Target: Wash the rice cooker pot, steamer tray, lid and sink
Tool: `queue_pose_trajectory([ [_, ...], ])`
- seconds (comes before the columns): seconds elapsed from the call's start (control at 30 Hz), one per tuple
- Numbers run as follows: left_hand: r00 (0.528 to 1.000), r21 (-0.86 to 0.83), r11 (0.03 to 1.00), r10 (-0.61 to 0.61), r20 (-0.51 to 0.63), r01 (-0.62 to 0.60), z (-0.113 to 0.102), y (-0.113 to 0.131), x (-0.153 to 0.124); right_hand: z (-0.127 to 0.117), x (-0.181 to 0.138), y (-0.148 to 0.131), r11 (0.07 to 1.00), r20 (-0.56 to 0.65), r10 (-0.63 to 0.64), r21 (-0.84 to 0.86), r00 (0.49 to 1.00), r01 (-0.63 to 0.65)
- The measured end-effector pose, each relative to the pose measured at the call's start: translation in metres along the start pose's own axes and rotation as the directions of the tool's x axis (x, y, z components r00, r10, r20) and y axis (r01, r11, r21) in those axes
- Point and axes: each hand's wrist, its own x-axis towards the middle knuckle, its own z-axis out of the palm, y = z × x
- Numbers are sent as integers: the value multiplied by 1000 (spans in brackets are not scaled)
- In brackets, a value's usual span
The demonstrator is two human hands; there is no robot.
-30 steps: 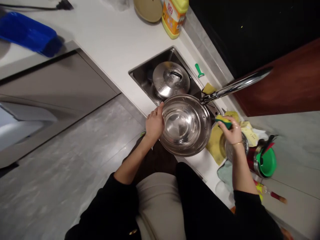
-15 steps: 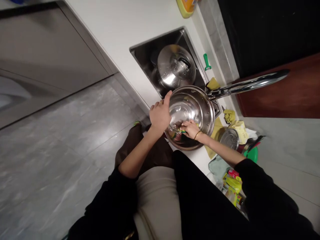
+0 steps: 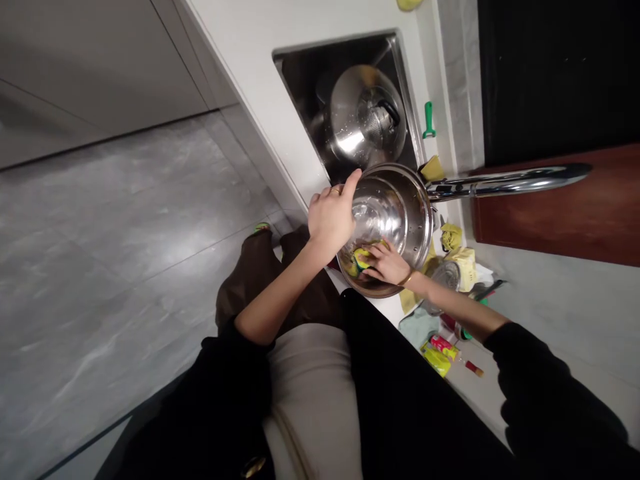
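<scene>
A shiny steel pot [image 3: 395,193] is tilted over the near part of the sink, its wide mouth facing up toward me. My left hand [image 3: 331,217] grips the pot's left rim, thumb over the edge and the other fingers hidden outside. Inside the pot my right hand [image 3: 387,263] presses a yellow and green sponge [image 3: 362,257] against the lower inner wall. In the far part of the sink lies a steel lid [image 3: 363,107] with a black handle, wet with drops.
A chrome faucet [image 3: 510,183] reaches over from the right of the pot. A green peeler [image 3: 429,121] lies on the counter beside the sink [image 3: 286,57]. Yellow cloths, a glass lid [image 3: 443,280] and several packets [image 3: 437,360] crowd the counter at right.
My right hand has shifted the sponge along the pot's inner wall, and more of the sponge shows now. My left hand stays on the rim. The whole view has turned slightly.
</scene>
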Motion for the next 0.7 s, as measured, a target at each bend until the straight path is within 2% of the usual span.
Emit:
queue_pose_trajectory([
  [0.1, 1000, -15, 1000, 11, -15, -11, 1, -1, 0, 3, -2, 5, 999, 23, -28, 22, 999, 28],
  [0.27, 1000, -32, 999, 26, -2, -26, 0, -1, 2, 6, -1, 7, 998, -3, -69, 14, 998, 69],
  [0.47, 1000, -37, 999, 27, -6, -27, -1, -1, 1, 8, -5, 22, 988, -30, -146, 37, 989, 147],
  [0.6, 999, -46, 998, 32, -5, -32, -5, -3, 10, 15, 4, 19, 989, -74, -121, 80, 990, 126],
  [0.7, 1000, -39, 999, -21, 11, 21, -10, -1, 25, 17, 17, 7, 989, -99, -48, 133, 994, 61],
])
